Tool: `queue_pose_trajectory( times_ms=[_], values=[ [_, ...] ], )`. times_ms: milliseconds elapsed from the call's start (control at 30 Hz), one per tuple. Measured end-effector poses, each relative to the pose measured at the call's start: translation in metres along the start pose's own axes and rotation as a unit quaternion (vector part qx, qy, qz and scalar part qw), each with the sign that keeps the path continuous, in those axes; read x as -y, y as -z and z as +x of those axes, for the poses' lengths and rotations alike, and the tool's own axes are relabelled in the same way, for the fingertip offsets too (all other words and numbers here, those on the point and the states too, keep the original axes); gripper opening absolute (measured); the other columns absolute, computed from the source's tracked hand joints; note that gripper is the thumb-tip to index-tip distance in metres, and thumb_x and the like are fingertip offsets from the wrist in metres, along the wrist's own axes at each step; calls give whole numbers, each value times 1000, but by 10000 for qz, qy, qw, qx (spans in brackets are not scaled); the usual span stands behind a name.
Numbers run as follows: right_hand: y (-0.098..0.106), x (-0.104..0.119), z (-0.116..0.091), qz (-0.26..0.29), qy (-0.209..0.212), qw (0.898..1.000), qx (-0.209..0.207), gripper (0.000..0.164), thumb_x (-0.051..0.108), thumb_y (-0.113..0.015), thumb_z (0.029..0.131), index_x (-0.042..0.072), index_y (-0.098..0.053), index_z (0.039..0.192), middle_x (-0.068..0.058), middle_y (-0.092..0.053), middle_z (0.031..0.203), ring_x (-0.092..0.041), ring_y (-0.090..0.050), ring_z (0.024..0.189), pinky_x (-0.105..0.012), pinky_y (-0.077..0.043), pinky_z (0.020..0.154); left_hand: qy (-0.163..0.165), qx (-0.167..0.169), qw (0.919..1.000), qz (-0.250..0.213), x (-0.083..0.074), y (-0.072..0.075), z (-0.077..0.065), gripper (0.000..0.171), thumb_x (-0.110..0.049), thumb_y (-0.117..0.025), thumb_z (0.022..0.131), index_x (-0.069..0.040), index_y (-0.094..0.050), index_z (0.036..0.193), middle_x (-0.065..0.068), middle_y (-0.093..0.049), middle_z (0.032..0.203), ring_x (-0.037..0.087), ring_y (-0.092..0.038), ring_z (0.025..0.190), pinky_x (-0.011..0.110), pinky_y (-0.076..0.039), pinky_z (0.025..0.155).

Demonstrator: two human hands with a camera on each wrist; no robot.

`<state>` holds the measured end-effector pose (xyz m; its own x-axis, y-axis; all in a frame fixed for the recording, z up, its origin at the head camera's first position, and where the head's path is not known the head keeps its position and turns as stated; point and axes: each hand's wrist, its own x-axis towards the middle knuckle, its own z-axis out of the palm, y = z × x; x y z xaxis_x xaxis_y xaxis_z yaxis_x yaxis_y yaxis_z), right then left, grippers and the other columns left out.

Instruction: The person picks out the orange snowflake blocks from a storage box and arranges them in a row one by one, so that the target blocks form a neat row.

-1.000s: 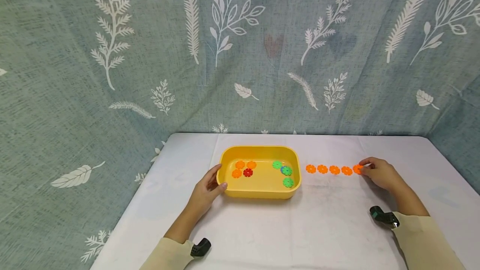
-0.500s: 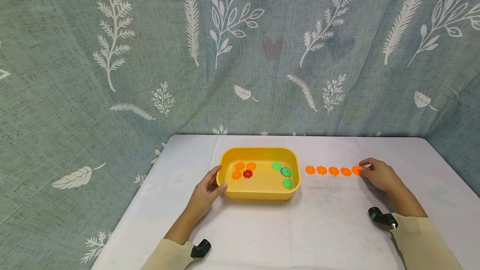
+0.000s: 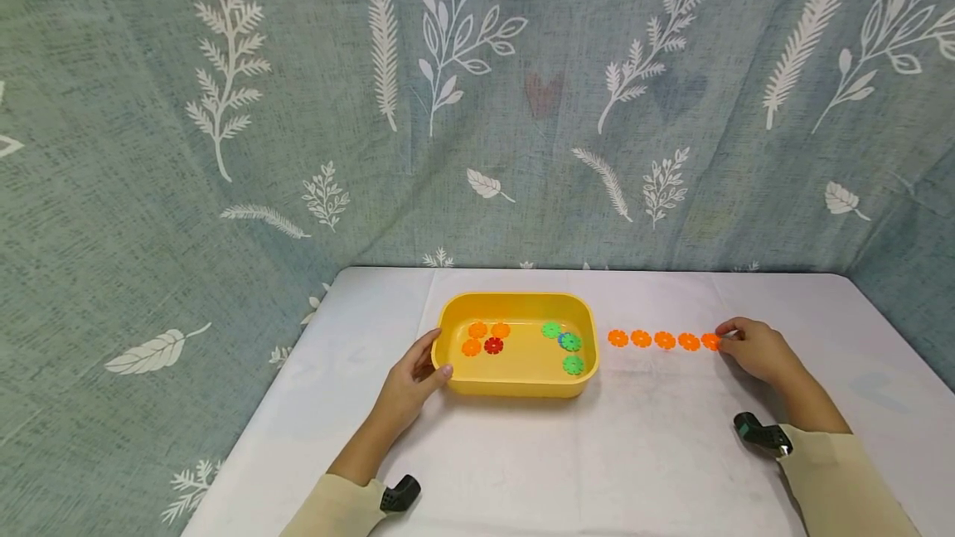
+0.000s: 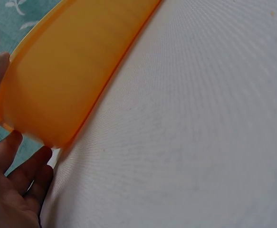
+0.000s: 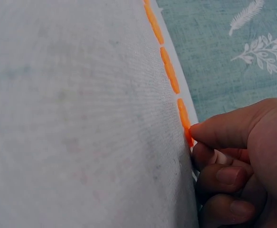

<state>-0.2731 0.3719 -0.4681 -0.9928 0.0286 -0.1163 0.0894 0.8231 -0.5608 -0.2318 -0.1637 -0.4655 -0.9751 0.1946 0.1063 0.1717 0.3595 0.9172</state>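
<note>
In the head view my left hand (image 3: 405, 381) holds the left end of a yellow plastic tub (image 3: 515, 389), thumb at the near corner and fingers along the side. The left wrist view shows those fingertips against its end wall. My right hand (image 3: 761, 348) pinches the outer edge of an orange flower-shaped disc (image 3: 709, 341), the rightmost of a row of several. Thumb and index finger meet at that disc in the right wrist view, with the other fingers curled beneath. Part of the disc is hidden by the fingertips.
Inside the tub lie orange discs (image 3: 477, 329), a red disc (image 3: 493, 345) and green discs (image 3: 573, 365), with a blue disc (image 3: 562, 339) partly under a green one. The other orange discs (image 3: 665, 341) run between tub and right hand. A patterned curtain (image 3: 477, 106) hangs behind.
The rightmost orange disc has shifted slightly toward the near side, more level with its neighbour. The left hand and tub stay in place.
</note>
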Motion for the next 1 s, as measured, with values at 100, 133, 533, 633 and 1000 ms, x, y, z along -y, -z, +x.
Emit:
queue_pose_trajectory(
  times_ms=[100,133,533,633,1000],
  values=[
    [-1,0,0,1,-21,10000,-15,31,16,-57,93,-6,-58,116,-14,-55,90,-30,-50,82,-36,-39,65,3,5,10000,19,-1,0,0,71,-34,-70,91,-12,-36,151,12,-44,147,29,-49,128,42,-39,106],
    [-1,-1,0,8,-34,10000,-10,31,15,-57,93,-6,-58,116,-14,-55,90,-30,-49,82,-36,-39,65,0,5,10000,14,-1,0,0,72,-34,-70,91,-12,-36,151,12,-44,147,29,-49,129,42,-39,106],
    [-2,-2,1,63,-69,10000,14,28,15,-57,94,-5,-59,114,-16,-56,93,-30,-50,83,-36,-41,65,-48,-45,10000,-15,0,-1,1,65,-18,-68,93,-10,-37,150,15,-44,146,33,-49,128,46,-38,106],
    [0,4,0,56,-43,10000,56,28,15,-57,94,-5,-59,114,-16,-57,93,-28,-51,81,-36,-43,64,-70,-46,10000,-25,1,-1,1,65,-18,-68,93,-10,-37,150,15,-44,146,33,-49,128,45,-38,106],
    [3,37,-2,340,378,9987,85,30,18,-57,97,-4,-58,118,-11,-59,90,-24,-53,74,-33,-46,61,-100,2,9999,-63,2,1,0,71,-30,-70,91,-9,-36,150,14,-43,147,31,-47,130,44,-37,107]
  ],
)
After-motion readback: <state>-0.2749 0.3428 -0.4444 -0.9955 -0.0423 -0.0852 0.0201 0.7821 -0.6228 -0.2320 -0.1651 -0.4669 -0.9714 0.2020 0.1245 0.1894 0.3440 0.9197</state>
